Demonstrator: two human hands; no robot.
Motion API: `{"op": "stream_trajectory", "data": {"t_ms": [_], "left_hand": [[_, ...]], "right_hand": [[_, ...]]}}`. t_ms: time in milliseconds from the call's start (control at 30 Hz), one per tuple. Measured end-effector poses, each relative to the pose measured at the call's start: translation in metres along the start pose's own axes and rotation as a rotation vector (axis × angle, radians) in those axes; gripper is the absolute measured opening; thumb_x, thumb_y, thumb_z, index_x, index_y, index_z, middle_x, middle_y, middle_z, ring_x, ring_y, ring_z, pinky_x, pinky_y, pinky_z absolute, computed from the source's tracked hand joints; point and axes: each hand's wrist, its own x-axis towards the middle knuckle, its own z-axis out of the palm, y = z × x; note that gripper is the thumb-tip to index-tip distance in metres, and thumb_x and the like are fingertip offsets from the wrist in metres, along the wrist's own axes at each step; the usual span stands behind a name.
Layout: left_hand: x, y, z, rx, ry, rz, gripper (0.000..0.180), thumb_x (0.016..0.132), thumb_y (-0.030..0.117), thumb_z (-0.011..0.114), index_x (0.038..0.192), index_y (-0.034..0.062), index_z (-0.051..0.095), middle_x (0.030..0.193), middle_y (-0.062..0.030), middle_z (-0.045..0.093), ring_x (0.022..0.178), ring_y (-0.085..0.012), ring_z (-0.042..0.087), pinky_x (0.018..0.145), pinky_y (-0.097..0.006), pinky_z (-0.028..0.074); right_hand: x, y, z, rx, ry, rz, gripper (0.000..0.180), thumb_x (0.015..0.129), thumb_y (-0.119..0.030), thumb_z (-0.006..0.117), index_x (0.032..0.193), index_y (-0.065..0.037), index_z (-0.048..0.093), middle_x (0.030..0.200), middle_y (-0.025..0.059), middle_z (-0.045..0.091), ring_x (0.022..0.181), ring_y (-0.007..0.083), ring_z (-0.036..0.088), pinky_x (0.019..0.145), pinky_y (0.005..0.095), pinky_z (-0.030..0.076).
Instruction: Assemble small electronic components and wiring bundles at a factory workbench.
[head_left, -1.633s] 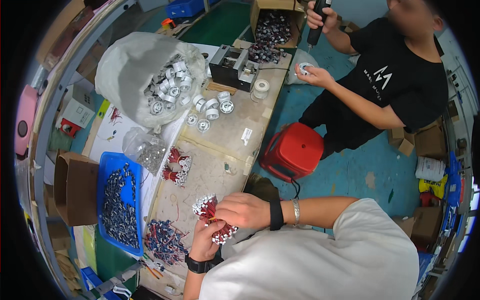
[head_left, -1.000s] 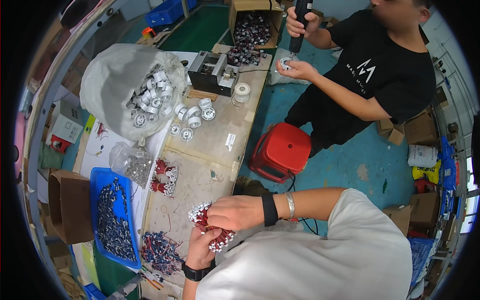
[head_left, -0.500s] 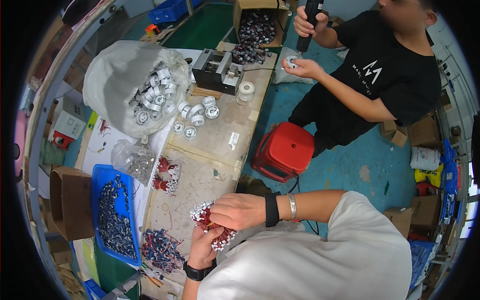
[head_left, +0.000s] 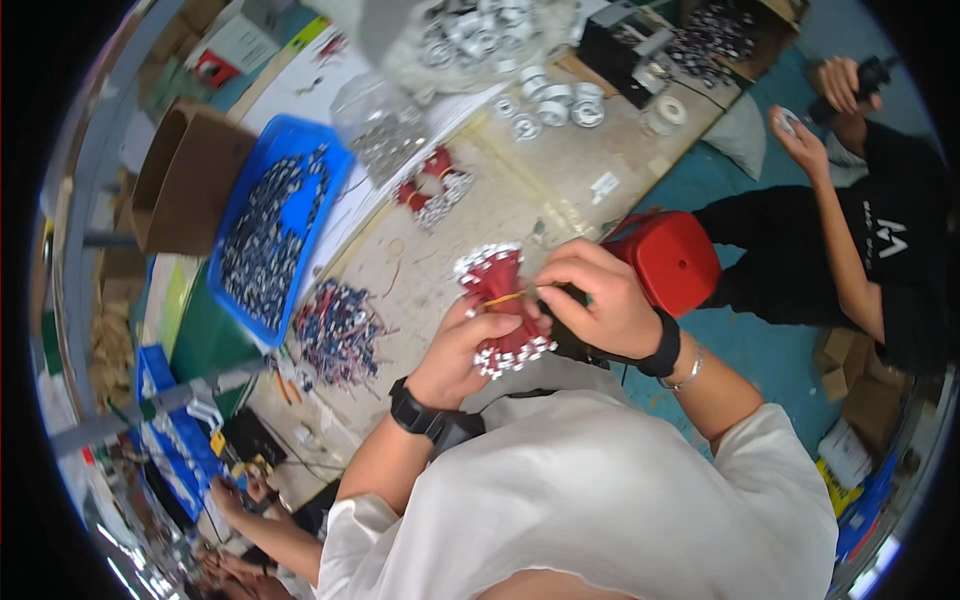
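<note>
Above the counter point(head_left: 560, 200), left hand point(head_left: 470, 350) grips the red wire bundle point(head_left: 500, 310), right hand point(head_left: 595, 300) pinches a yellow band point(head_left: 505, 297); loose pinch risks the bundle splaying.

- Your left hand point(head_left: 470, 350) grips a bundle of red wires point(head_left: 500, 305) with white ends.
- Your right hand point(head_left: 600, 300) pinches the bundle's middle.
- A blue tray point(head_left: 290, 215) of small parts sits well apart on the workbench point(head_left: 560, 180).
</note>
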Motion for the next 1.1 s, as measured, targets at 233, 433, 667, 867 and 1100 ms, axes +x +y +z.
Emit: {"op": "stream_trajectory", "data": {"t_ms": [233, 433, 667, 867, 1100], "left_hand": [[-0.011, 0.0, -0.01, -0.01, 0.011, 0.012, 0.035, 0.075, 0.003, 0.051, 0.109, -0.0022, 0.044, 0.092, -0.0096, 0.055, 0.087, -0.0197, 0.056, 0.078, -0.03, 0.046], [-0.016, 0.003, 0.001, 0.085, 0.047, -0.025, 0.035, 0.075, 0.003, 0.055, 0.108, -0.0016, 0.045, 0.098, -0.0095, 0.055, 0.087, -0.0167, 0.055, 0.076, -0.028, 0.045], [-0.02, 0.003, 0.008, 0.131, 0.153, -0.058, 0.038, 0.07, -0.004, 0.052, 0.107, -0.0018, 0.045, 0.096, -0.0089, 0.055, 0.087, -0.0169, 0.056, 0.077, -0.029, 0.046], [-0.014, 0.008, 0.015, 0.186, 0.11, -0.06, 0.036, 0.07, -0.004, 0.051, 0.105, -0.0027, 0.046, 0.094, -0.0087, 0.055, 0.085, -0.0158, 0.056, 0.074, -0.028, 0.046], [-0.013, 0.001, 0.003, 0.195, 0.136, -0.107, 0.034, 0.071, -0.002, 0.051, 0.105, -0.0017, 0.046, 0.094, -0.0081, 0.055, 0.084, -0.0158, 0.056, 0.073, -0.028, 0.046]], "right_hand": [[0.004, 0.0, 0.017, 0.018, -0.072, -0.033, 0.009, 0.069, -0.002, 0.06, 0.078, -0.001, 0.059, 0.075, 0.0075, 0.054, 0.07, 0.0217, 0.054, 0.06, 0.0295, 0.044], [0.01, -0.001, 0.012, -0.158, -0.115, -0.261, 0.011, 0.063, 0.002, 0.062, 0.073, -0.002, 0.058, 0.073, 0.0061, 0.053, 0.063, 0.0209, 0.054, 0.054, 0.0288, 0.044], [0.01, 0.005, 0.012, -0.195, -0.13, -0.431, 0.011, 0.061, -0.003, 0.058, 0.067, -0.003, 0.049, 0.069, 0.0069, 0.047, 0.06, 0.0212, 0.048, 0.05, 0.0294, 0.041], [0.009, 0.004, 0.007, -0.29, -0.002, -0.376, 0.011, 0.058, -0.005, 0.058, 0.065, -0.003, 0.05, 0.069, 0.0065, 0.047, 0.057, 0.0191, 0.049, 0.044, 0.0279, 0.041], [-0.009, 0.007, 0.007, -0.547, -0.206, -0.476, 0.01, 0.06, -0.007, 0.057, 0.066, -0.003, 0.05, 0.073, 0.0063, 0.049, 0.054, 0.0177, 0.051, 0.042, 0.027, 0.042]]}}
